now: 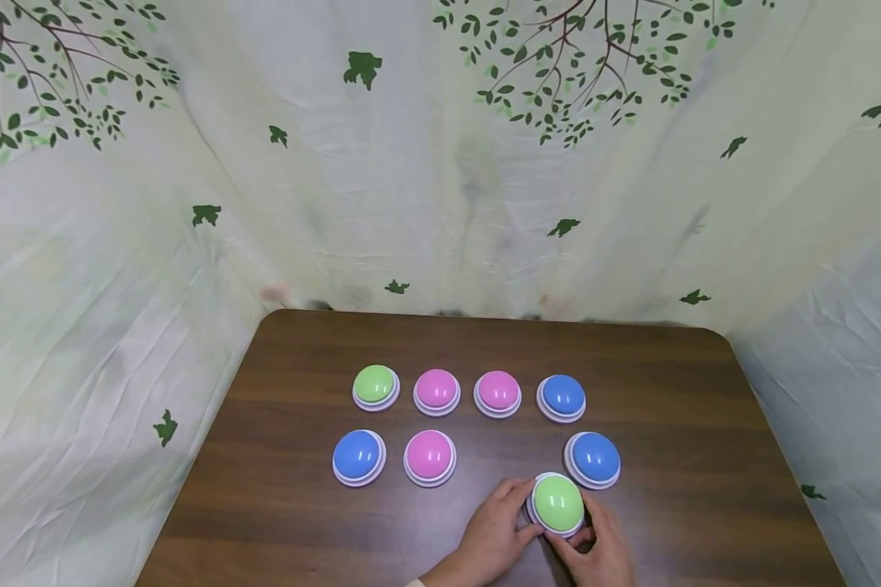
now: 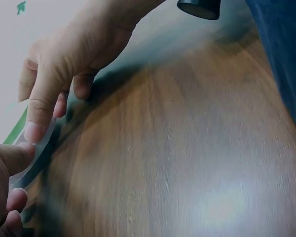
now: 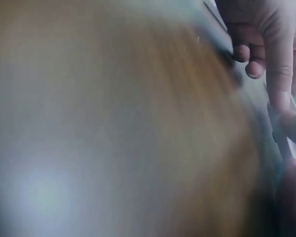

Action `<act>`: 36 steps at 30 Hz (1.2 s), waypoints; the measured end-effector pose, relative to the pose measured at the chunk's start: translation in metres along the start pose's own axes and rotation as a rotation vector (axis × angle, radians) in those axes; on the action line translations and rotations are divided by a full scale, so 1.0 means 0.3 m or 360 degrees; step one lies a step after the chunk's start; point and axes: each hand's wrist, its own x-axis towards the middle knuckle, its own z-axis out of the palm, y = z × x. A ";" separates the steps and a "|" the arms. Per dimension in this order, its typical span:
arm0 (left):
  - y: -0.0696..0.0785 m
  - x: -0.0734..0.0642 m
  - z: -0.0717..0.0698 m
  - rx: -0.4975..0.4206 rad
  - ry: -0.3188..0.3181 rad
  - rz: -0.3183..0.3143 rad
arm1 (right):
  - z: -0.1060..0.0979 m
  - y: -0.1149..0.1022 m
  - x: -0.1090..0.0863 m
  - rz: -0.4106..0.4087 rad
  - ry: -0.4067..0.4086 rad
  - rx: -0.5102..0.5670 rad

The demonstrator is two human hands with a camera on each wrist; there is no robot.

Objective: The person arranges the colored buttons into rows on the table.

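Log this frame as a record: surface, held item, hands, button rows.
Surface: brown wood-grain table
Held item: domed green button with round white base
Left hand: grips its left side
Right hand: grips its right side
Back row, left to right (domed, white-based): back green button, left pink button, right pink button, back blue button
Row in front: left blue button, front pink button, right blue button

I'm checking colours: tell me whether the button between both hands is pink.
No, the left hand and right hand grip a green-domed button.
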 end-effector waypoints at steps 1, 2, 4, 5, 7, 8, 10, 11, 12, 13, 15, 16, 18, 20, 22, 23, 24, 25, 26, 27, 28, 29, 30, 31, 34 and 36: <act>-0.007 -0.005 -0.011 -0.0021 0.0014 -0.0054 | 0.014 -0.010 0.007 -0.0009 -0.0018 0.0041; -0.018 -0.010 -0.019 -0.0032 0.0031 -0.0104 | 0.029 -0.022 0.016 0.0002 -0.0044 0.0064; -0.041 -0.020 -0.031 -0.0039 0.0097 -0.0176 | 0.064 -0.040 0.038 -0.0026 -0.0077 0.0115; -0.051 -0.023 -0.036 -0.0035 0.0131 -0.0212 | 0.081 -0.050 0.050 -0.0046 -0.0085 0.0153; -0.067 -0.026 -0.044 -0.0027 0.0199 -0.0279 | 0.112 -0.066 0.080 -0.0109 -0.0107 0.0210; -0.074 -0.026 -0.046 -0.0010 0.0232 -0.0306 | 0.128 -0.072 0.095 -0.0134 -0.0117 0.0224; -0.081 -0.022 -0.054 0.0014 0.0295 -0.0357 | 0.153 -0.086 0.125 -0.0199 -0.0128 0.0261; -0.082 -0.019 -0.057 0.0030 0.0318 -0.0387 | 0.164 -0.093 0.138 -0.0210 -0.0140 0.0269; -0.083 -0.017 -0.061 0.0045 0.0337 -0.0415 | 0.174 -0.099 0.150 -0.0213 -0.0157 0.0254; -0.084 -0.015 -0.062 0.0059 0.0356 -0.0434 | 0.183 -0.104 0.160 -0.0212 -0.0175 0.0245; -0.085 -0.013 -0.063 0.0087 0.0379 -0.0462 | 0.194 -0.113 0.173 -0.0203 -0.0206 0.0220; -0.084 -0.013 -0.063 0.0101 0.0387 -0.0470 | 0.198 -0.116 0.177 -0.0198 -0.0215 0.0210; -0.084 -0.016 -0.059 0.0119 0.0387 -0.0480 | 0.202 -0.120 0.179 -0.0177 -0.0228 0.0197; -0.084 -0.020 -0.053 0.0138 0.0394 -0.0469 | 0.202 -0.123 0.179 -0.0167 -0.0224 0.0212; -0.084 -0.025 -0.048 0.0163 0.0414 -0.0452 | 0.201 -0.125 0.178 -0.0161 -0.0220 0.0216; -0.085 -0.028 -0.044 0.0176 0.0428 -0.0444 | 0.201 -0.126 0.177 -0.0161 -0.0222 0.0213; -0.086 -0.029 -0.041 0.0190 0.0445 -0.0435 | 0.200 -0.127 0.177 -0.0170 -0.0222 0.0206; -0.087 -0.031 -0.038 0.0203 0.0461 -0.0429 | 0.201 -0.128 0.178 -0.0180 -0.0224 0.0195; -0.089 -0.032 -0.035 0.0211 0.0470 -0.0429 | 0.202 -0.128 0.178 -0.0185 -0.0226 0.0182; -0.090 -0.034 -0.033 0.0217 0.0480 -0.0424 | 0.202 -0.128 0.179 -0.0186 -0.0230 0.0176; -0.091 -0.035 -0.031 0.0221 0.0483 -0.0426 | 0.202 -0.129 0.179 -0.0187 -0.0232 0.0165; -0.093 -0.036 -0.029 0.0219 0.0475 -0.0432 | 0.202 -0.129 0.179 -0.0183 -0.0232 0.0160; -0.094 -0.036 -0.027 0.0216 0.0465 -0.0438 | 0.202 -0.128 0.179 -0.0181 -0.0233 0.0149; -0.094 -0.037 -0.026 0.0212 0.0452 -0.0444 | 0.202 -0.128 0.178 -0.0173 -0.0236 0.0142; -0.096 -0.039 -0.023 0.0203 0.0412 -0.0461 | 0.201 -0.125 0.177 -0.0148 -0.0252 0.0137; -0.095 -0.039 -0.022 0.0197 0.0397 -0.0459 | 0.199 -0.122 0.176 -0.0139 -0.0261 0.0137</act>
